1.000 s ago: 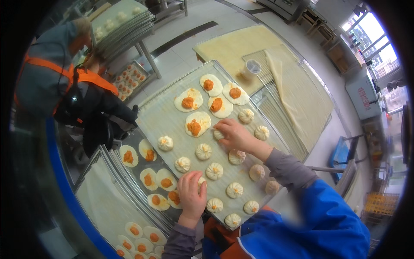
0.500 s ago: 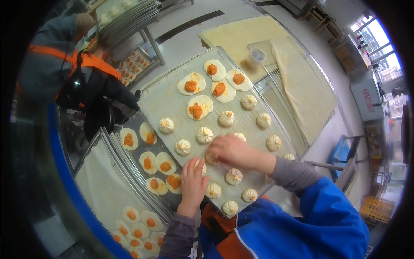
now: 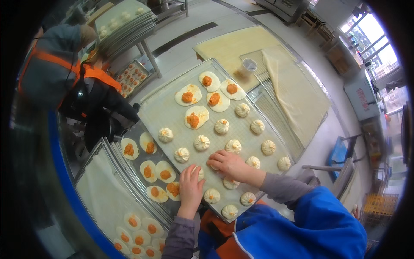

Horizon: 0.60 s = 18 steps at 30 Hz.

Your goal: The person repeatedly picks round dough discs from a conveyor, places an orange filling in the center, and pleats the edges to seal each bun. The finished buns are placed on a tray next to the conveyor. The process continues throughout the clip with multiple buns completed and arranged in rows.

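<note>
Pleated buns with orange filling showing at their tips stand in loose rows on a paper-lined tray (image 3: pixel 172 116) before me. My left hand (image 3: pixel 190 190) is at the tray's left edge, its fingers and thumb curled around a pleated bun (image 3: pixel 200 173) that they partly cover. Just right of it, my right hand (image 3: pixel 233 166) has its fingertips closed down on another bun, mostly hidden beneath them. Beside my right hand stands a finished bun (image 3: pixel 233 146). At the tray's far end lie several flat dough rounds (image 3: pixel 194 116), each with a lump of orange filling.
To the left, a dark tray holds more filled rounds (image 3: pixel 165 172), next to a stack of trays (image 3: pixel 103 181). A person in an orange vest (image 3: pixel 64 69) bends at the far left. Beyond my tray are a clear plastic cup (image 3: pixel 249 64) and a cloth-covered rack (image 3: pixel 293 95).
My right hand has lowered slightly and moved a little left onto the bun. My left hand stays at the same bun. The view has shifted slightly.
</note>
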Motion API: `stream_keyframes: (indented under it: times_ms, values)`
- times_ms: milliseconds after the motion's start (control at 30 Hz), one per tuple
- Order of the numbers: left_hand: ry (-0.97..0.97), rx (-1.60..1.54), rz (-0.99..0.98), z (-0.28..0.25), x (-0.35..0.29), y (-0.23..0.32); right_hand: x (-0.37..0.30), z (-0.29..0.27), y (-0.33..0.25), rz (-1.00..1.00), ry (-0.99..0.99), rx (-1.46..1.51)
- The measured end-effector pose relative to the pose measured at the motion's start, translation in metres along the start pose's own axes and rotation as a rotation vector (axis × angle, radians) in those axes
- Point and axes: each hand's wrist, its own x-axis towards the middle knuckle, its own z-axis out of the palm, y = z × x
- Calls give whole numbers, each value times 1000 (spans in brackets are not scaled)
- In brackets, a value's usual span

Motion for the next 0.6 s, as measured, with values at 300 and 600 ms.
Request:
stream_keyframes:
  times_ms: [300, 600]
  values:
    - [-16, 14, 19, -4, 0, -3, -20, -40, 31, 107, 17, -220]
    - [-36, 0, 9, -9, 4, 0, -37, -39, 59, 249, 60, 67]
